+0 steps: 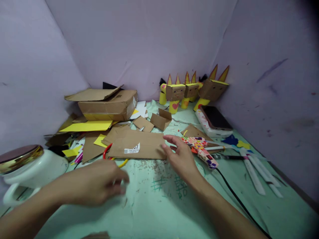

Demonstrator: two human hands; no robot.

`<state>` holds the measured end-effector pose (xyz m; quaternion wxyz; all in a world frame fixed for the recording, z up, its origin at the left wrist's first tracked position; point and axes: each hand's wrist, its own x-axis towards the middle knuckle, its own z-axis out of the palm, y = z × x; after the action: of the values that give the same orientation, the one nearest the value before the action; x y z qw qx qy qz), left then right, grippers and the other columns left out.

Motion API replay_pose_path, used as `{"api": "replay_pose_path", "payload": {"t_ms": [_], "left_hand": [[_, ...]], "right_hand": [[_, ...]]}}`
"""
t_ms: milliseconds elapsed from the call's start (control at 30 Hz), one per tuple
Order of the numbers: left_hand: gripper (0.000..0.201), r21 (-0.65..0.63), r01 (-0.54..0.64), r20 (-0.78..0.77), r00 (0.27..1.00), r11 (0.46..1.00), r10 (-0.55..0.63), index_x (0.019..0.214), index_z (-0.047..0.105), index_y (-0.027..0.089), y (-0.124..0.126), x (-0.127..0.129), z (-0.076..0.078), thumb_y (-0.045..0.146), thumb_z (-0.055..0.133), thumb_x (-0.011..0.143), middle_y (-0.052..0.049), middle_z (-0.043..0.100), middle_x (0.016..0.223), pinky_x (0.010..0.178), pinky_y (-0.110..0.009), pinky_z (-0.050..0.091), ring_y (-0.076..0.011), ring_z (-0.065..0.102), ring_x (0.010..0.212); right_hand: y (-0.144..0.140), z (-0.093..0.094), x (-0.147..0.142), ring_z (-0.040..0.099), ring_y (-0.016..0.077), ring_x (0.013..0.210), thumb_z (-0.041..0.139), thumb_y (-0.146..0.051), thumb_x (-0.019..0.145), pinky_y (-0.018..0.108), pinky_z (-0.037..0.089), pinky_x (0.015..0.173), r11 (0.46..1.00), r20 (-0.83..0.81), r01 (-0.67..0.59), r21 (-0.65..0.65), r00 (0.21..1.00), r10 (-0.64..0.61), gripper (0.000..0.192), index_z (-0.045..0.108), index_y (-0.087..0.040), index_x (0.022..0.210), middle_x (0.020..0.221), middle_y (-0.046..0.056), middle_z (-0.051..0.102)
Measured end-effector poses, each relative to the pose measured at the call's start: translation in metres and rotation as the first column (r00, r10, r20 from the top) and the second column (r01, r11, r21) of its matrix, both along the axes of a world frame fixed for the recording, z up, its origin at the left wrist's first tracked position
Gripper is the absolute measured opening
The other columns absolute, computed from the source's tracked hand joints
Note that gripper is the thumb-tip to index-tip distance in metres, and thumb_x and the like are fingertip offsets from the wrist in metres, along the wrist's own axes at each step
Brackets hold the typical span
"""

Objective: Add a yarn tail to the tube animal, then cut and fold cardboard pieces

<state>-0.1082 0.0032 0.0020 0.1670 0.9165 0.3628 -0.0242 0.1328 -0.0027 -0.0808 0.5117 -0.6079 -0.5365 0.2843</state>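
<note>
A flat brown cardboard piece (149, 142) with a white printed label (132, 149) lies in the middle of the table. My right hand (180, 157) is at its right end, fingers apart and fingertips at the edge; whether they touch it, I cannot tell. My left hand (97, 182) hovers nearer to me, left of centre, its curled fingers smeared by motion. Red-handled scissors (106, 151) lie partly under the cardboard's left end, beside a yellow curved handle (124, 163). Just right of my right hand rests a flower-patterned glue gun (199, 149).
Cardboard boxes (109, 108) and yellow paper (86, 126) pile up at back left. A white lidded mug (37, 166) stands at left. Several cardboard-headed figures (175, 94) line the back. A phone (216, 118), pens (253, 174) and the glue gun's black cord (236, 196) are at right.
</note>
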Motion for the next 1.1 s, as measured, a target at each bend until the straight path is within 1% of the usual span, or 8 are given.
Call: {"api": "replay_pose_path", "payload": {"t_ms": [200, 467, 633, 733, 800, 867, 967, 1100], "left_hand": [[0.065, 0.351, -0.098, -0.137, 0.978, 0.931, 0.155, 0.132, 0.041, 0.013, 0.051, 0.023, -0.036, 0.009, 0.050, 0.068, -0.020, 0.036, 0.140, 0.100, -0.048, 0.031, -0.0341, 0.030, 0.130], [0.079, 0.307, -0.041, -0.224, 0.968, 0.951, 0.114, 0.138, 0.034, 0.013, 0.058, 0.028, -0.063, 0.003, 0.048, 0.061, -0.022, 0.029, 0.145, 0.105, -0.053, 0.023, -0.0351, 0.026, 0.133], [0.052, 0.386, -0.301, 0.290, 0.937, 0.872, 0.195, 0.118, 0.056, 0.017, 0.048, 0.017, -0.040, 0.006, 0.046, 0.068, -0.012, 0.057, 0.126, 0.100, -0.044, 0.036, -0.0291, 0.051, 0.117], [0.034, -0.038, -0.532, 0.697, 0.592, 0.846, 0.404, 0.110, 0.058, 0.021, 0.035, 0.017, -0.020, 0.021, 0.051, 0.077, -0.007, 0.066, 0.110, 0.086, -0.040, 0.047, -0.0270, 0.061, 0.099], [0.034, -0.516, -0.375, 0.710, 0.315, 0.770, 0.630, 0.109, 0.057, 0.020, 0.024, 0.027, -0.016, 0.031, 0.057, 0.076, -0.007, 0.069, 0.102, 0.078, -0.038, 0.051, -0.0260, 0.064, 0.090], [0.038, -0.818, -0.068, 0.554, 0.178, 0.572, 0.813, 0.107, 0.057, 0.018, 0.012, 0.043, -0.024, 0.033, 0.063, 0.072, -0.008, 0.069, 0.099, 0.078, -0.037, 0.051, -0.0254, 0.065, 0.087], [0.036, -0.925, 0.224, 0.348, 0.176, 0.307, 0.921, 0.100, 0.060, 0.014, -0.006, 0.067, -0.051, 0.029, 0.068, 0.069, -0.011, 0.070, 0.097, 0.079, -0.037, 0.051, -0.0260, 0.066, 0.088], [0.036, -0.939, 0.247, 0.302, 0.247, 0.241, 0.921, 0.101, 0.062, 0.013, -0.020, 0.079, -0.075, 0.027, 0.071, 0.068, -0.011, 0.070, 0.097, 0.078, -0.035, 0.050, -0.0245, 0.066, 0.088]], "right_hand": [[-0.001, -0.015, -0.007, 0.048, 0.0255, 0.113, 0.054, -0.023, 0.069, 0.046, 0.040, 0.096, 0.999, 0.012, -0.023, -0.049, 1.000, 0.024, 0.037, 0.057, -0.020, 0.106, 0.119, 0.010, 0.052], [0.000, -0.019, -0.011, 0.044, 0.0280, 0.117, 0.054, -0.029, 0.069, 0.046, 0.043, 0.092, 1.000, -0.156, -0.011, -0.011, 0.988, 0.010, 0.041, 0.054, -0.017, 0.108, 0.121, 0.014, 0.049], [-0.002, 0.002, 0.000, 0.052, 0.0255, 0.109, 0.049, -0.044, 0.082, 0.041, 0.047, 0.086, 0.994, -0.425, 0.088, 0.060, 0.904, -0.054, 0.032, 0.056, -0.021, 0.104, 0.116, 0.010, 0.056], [-0.002, 0.014, 0.005, 0.054, 0.0243, 0.108, 0.050, -0.049, 0.082, 0.037, 0.049, 0.083, 0.973, -0.571, 0.194, 0.124, 0.816, -0.090, 0.034, 0.057, -0.022, 0.100, 0.118, 0.009, 0.056], [-0.004, 0.019, 0.006, 0.056, 0.0248, 0.105, 0.054, -0.052, 0.078, 0.036, 0.050, 0.078, 0.985, -0.634, 0.141, 0.096, 0.772, -0.049, 0.037, 0.058, -0.022, 0.100, 0.116, 0.010, 0.057], [-0.010, 0.021, 0.005, 0.058, 0.0263, 0.100, 0.055, -0.056, 0.075, 0.034, 0.052, 0.070, 1.000, -0.675, -0.021, 0.010, 0.737, 0.022, 0.044, 0.059, -0.021, 0.102, 0.112, 0.011, 0.060], [-0.022, 0.018, 0.003, 0.061, 0.0279, 0.095, 0.061, -0.051, 0.070, 0.035, 0.052, 0.068, 0.966, -0.671, -0.229, -0.121, 0.736, 0.091, 0.044, 0.060, -0.019, 0.102, 0.106, 0.011, 0.065], [-0.029, 0.006, 0.007, 0.063, 0.0292, 0.093, 0.067, -0.032, 0.064, 0.042, 0.048, 0.082, 0.957, -0.572, -0.249, -0.151, 0.811, 0.121, 0.031, 0.063, -0.018, 0.091, 0.096, 0.009, 0.070]]}}
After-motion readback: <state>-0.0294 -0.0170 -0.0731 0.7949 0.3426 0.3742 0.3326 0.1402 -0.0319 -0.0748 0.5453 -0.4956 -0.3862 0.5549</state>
